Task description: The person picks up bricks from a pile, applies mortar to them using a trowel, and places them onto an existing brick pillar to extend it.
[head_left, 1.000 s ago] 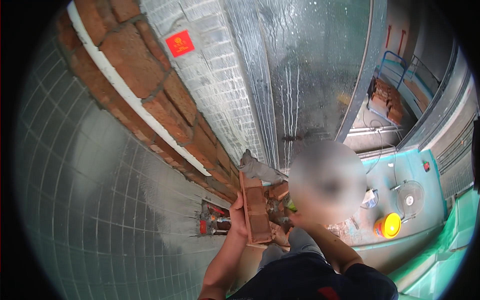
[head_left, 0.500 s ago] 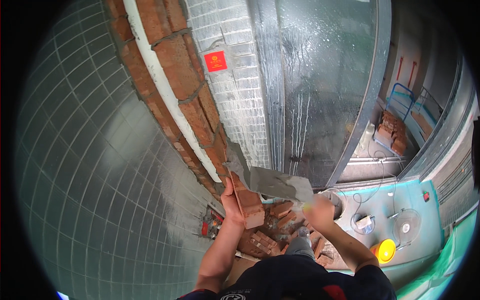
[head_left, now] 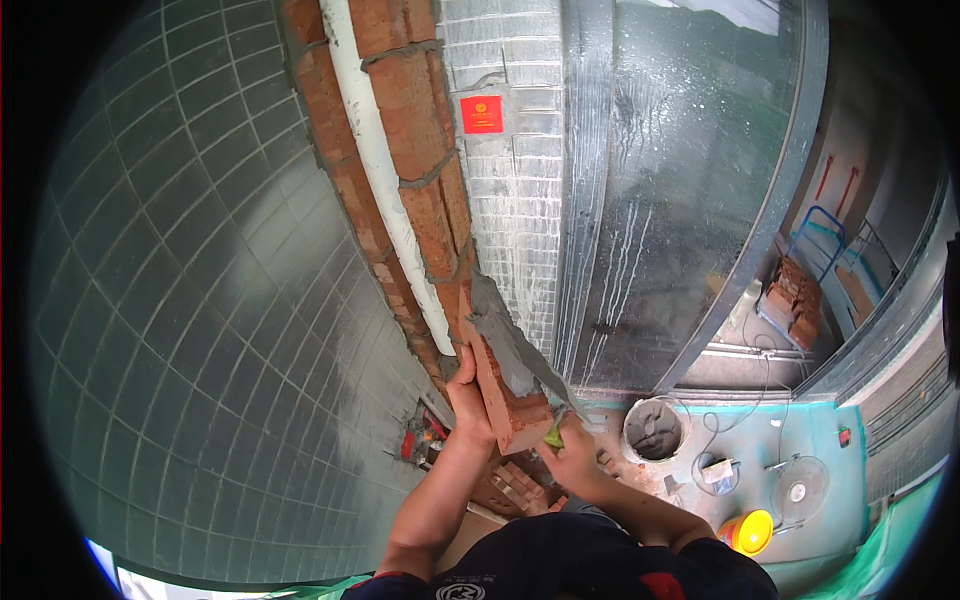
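My left hand (head_left: 470,408) grips a reddish brick (head_left: 526,424) from its left side, at the lower end of a brick column. My right hand (head_left: 574,462) is closed round the green handle of a trowel (head_left: 554,437). Its grey blade lies along the brick's right side, tilted up and away, with grey mortar about it. How much mortar is on the blade itself is hard to make out. A white pipe (head_left: 392,195) runs up the brick column (head_left: 415,130) just beyond my left hand.
Dark tiled wall (head_left: 200,350) curves along the left. Wet glass (head_left: 680,200) stands at the right. On the floor are a mortar bucket (head_left: 656,430), a yellow bucket (head_left: 749,532), a round fan-like object (head_left: 798,491) and loose bricks (head_left: 520,487). Farther off, stacked bricks (head_left: 793,303) sit on a blue-handled cart.
My right hand has moved left and down, bringing the trowel from out at the right to against the brick. The left hand keeps hold of the brick. The whole view has shifted.
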### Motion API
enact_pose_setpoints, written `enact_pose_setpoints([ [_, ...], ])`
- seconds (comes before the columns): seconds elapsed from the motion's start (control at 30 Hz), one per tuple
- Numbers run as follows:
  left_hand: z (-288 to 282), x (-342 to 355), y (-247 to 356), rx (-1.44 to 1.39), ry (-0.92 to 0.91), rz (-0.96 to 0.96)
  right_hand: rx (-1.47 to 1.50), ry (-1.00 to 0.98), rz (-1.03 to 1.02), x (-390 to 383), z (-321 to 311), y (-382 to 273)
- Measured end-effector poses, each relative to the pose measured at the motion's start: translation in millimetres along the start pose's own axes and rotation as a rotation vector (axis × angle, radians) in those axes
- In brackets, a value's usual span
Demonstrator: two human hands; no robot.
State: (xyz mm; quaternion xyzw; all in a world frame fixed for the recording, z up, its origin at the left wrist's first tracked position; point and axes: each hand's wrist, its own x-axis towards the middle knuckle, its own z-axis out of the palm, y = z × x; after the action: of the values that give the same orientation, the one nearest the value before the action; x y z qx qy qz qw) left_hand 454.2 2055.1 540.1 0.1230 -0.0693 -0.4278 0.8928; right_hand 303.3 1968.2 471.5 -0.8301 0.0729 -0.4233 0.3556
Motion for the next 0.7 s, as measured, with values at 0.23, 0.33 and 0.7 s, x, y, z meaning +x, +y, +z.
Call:
enact_pose_setpoints([
  [0.23, -9, -1, 10, -0.027, 0.11, 0.102, -0.184, -0.06, 0.011, -43, -5, 26],
  [0.33, -9, -3, 14, -0.005, 0.161, 0.119, -0.344, -0.179, 0.138, -61, -23, 45],
  [0.7, -43, -29, 37, -0.017, -0.129, -0.092, 0.494, -0.625, 0.358, 35, -116, -8],
])
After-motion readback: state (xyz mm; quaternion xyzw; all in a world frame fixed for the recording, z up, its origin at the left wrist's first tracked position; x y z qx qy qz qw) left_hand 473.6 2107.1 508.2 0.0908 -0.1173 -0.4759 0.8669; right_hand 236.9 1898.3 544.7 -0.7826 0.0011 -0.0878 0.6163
